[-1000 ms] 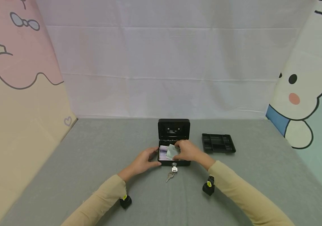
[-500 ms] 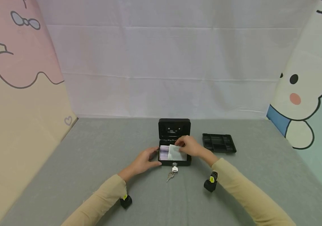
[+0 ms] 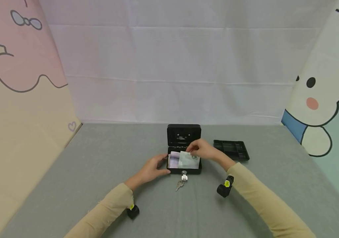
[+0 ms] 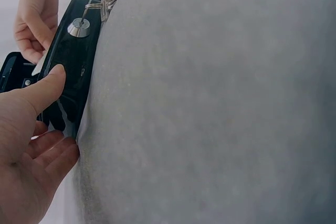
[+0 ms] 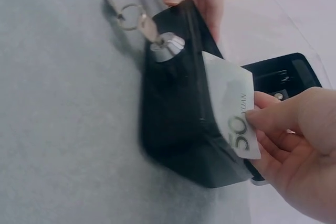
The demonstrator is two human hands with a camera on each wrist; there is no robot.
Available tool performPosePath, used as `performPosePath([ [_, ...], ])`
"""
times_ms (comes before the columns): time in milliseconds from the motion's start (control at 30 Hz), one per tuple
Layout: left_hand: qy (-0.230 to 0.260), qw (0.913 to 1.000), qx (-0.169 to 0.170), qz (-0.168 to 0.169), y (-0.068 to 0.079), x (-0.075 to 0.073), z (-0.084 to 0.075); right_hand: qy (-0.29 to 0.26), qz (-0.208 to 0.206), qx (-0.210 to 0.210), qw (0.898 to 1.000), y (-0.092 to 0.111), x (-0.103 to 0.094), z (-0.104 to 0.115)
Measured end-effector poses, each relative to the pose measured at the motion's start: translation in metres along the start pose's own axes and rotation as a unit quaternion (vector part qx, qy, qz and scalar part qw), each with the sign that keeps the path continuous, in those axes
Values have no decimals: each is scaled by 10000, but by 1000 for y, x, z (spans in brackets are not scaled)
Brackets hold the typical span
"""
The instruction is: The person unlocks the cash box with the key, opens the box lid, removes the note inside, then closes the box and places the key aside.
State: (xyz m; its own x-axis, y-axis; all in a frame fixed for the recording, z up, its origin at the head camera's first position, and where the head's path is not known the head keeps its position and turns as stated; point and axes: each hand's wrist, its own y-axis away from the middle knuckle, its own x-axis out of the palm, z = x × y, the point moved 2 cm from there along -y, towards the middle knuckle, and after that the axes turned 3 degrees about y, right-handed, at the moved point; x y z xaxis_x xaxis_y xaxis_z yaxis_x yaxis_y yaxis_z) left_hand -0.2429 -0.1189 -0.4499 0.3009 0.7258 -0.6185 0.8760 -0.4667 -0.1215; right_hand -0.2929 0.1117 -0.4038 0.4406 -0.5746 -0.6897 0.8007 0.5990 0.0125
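A black metal cash box [image 3: 176, 171] stands on the table with its lid [image 3: 184, 134] raised at the back. My left hand [image 3: 150, 171] holds its left end, thumb on the front wall and fingers along the side. My right hand [image 3: 205, 151] pinches a pale green banknote [image 5: 229, 90] marked 50 YUAN by its back edge, thumb on top. The note spreads over the right part of the box opening. Beside it, purple banknotes [image 3: 173, 159] show in the left part. A key sits in the front lock [image 5: 170, 46], with another key [image 3: 179, 186] hanging from its ring.
To the right of the box, a black compartment tray [image 3: 231, 149] lies on the grey cloth-covered table [image 3: 107, 145], partly behind my right wrist. A white cloth backdrop [image 3: 175, 59] rises at the table's far edge, with printed panels on both sides.
My right hand has shifted right and slightly back, drawing the green banknote from a bent, tilted position to flatter and farther right. My left hand stays at the box's left end.
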Motion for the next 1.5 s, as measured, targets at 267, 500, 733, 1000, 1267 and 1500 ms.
performPosePath([
  [267,103,9999,75,-34,-1,-1,0,-321,-90,288,9990,4,-13,4],
  [500,85,10000,34,6,-2,0,1,-179,-229,207,9994,9,-27,12],
  [733,133,9999,32,49,-3,-1,0,-316,-319,-56,9990,18,-43,22],
  [1000,1,9999,-64,92,-2,0,-1,-506,-295,84,9982,37,-60,23],
  [1267,-56,10000,2,61,-2,1,-2,-415,-333,104,9985,66,-75,15],
  [1500,-53,10000,-4,63,-2,0,-1,-318,-179,327,9988,88,-85,7],
])
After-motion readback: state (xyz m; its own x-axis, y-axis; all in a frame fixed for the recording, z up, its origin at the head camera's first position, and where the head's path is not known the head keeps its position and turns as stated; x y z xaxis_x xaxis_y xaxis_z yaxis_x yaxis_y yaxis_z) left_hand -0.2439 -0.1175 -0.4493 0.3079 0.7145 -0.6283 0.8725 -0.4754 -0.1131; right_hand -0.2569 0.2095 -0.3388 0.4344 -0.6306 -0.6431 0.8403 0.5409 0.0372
